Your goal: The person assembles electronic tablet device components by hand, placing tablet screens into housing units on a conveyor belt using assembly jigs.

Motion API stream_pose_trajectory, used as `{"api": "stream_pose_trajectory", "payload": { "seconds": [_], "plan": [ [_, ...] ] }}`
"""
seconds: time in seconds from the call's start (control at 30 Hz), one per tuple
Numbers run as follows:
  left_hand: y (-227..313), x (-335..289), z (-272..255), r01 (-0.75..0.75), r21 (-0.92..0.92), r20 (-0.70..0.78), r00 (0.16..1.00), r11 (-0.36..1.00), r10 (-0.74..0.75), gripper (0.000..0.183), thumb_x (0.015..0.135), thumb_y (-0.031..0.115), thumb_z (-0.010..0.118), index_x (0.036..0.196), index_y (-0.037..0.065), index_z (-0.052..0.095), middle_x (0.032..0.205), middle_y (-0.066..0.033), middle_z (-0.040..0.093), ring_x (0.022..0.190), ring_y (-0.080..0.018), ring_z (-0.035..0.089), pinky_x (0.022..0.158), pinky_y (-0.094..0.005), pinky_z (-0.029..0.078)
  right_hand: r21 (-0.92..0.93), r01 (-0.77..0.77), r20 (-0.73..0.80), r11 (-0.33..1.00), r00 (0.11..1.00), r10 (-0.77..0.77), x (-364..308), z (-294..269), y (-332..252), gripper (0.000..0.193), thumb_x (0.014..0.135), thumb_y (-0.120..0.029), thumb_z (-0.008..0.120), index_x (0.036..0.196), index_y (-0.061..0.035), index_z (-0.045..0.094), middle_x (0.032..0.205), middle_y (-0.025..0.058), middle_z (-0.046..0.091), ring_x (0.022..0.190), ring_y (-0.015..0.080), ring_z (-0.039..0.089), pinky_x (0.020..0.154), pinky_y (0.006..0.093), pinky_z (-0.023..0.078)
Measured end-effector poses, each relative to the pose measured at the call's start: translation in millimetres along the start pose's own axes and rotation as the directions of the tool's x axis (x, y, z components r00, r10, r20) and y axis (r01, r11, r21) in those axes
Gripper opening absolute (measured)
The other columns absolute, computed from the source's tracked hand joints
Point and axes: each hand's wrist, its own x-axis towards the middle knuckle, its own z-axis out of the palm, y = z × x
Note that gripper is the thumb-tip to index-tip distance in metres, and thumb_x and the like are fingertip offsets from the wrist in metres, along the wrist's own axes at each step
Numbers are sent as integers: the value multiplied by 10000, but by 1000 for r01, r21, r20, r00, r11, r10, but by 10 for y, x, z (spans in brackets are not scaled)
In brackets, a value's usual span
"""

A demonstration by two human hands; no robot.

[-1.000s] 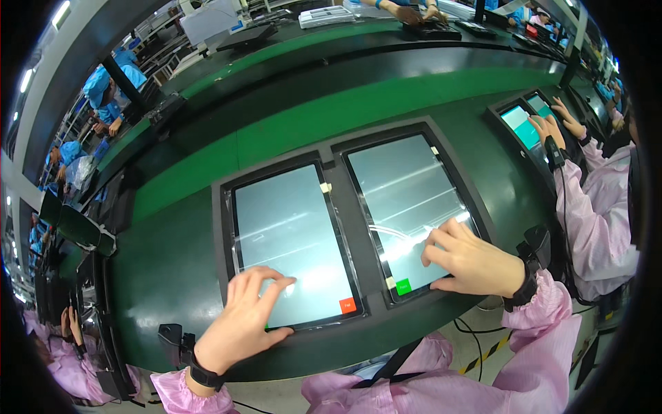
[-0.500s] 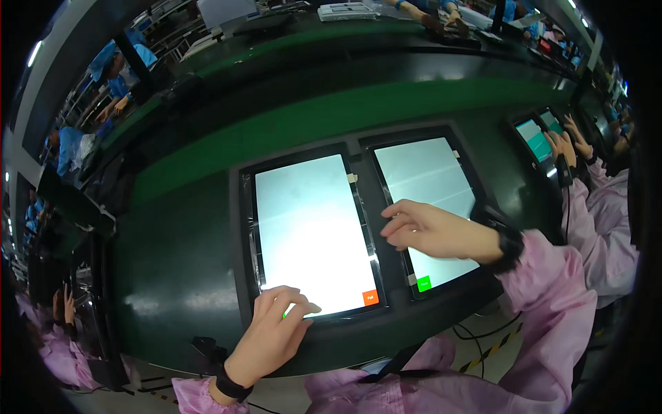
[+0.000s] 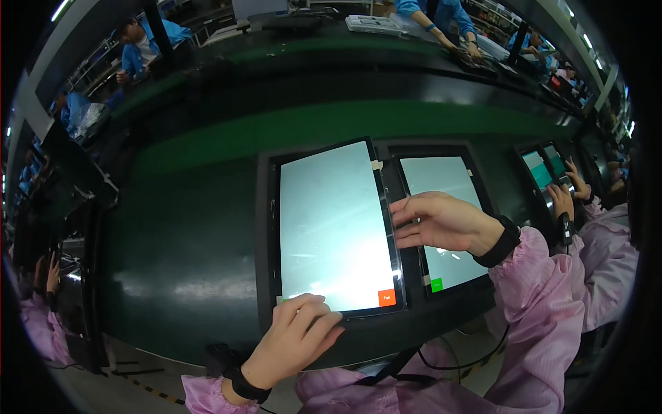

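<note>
the right hand (image 3: 441, 222), fingers slightly apart, is at the right edge of the tablet (image 3: 334, 228); the left hand (image 3: 295, 339) bends over its lower-left corner. whether either grips, i cannot tell. beyond the right hand lies a second tablet (image 3: 441, 176).

from afar i see a dark green workbench (image 3: 179, 241) crossed by a brighter green strip (image 3: 200, 150); below it i make out grey floor (image 3: 436, 353) with yellow-and-black striped tape (image 3: 162, 394); a grey beam (image 3: 38, 103) slants at left; white light tubes (image 3: 61, 10) glow overhead
</note>
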Motion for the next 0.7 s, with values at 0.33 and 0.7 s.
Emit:
{"api": "stream_pose_trajectory", "payload": {
  "seconds": [0.33,0.7],
  "plan": [
    [134,87,79,-140,278,18,990,950,141,239,680,91,758,869,74,612,877,-28,563,945,-201,566,793,-314,413,9,68,29,998,997,-68,-30,-96,129,190,832,-75,571,943,79,563,996,134,520,942,230,570,893,355,485],
    [-90,438,-68,14,339,-108,994,941,24,193,714,-22,673,842,59,553,859,-80,543,960,-298,548,809,-386,389,-869,493,245,39,499,-831,-719,-271,625,411,781,-27,591,1174,29,486,1166,185,504,1051,337,509,896,368,424]
  ]
}}
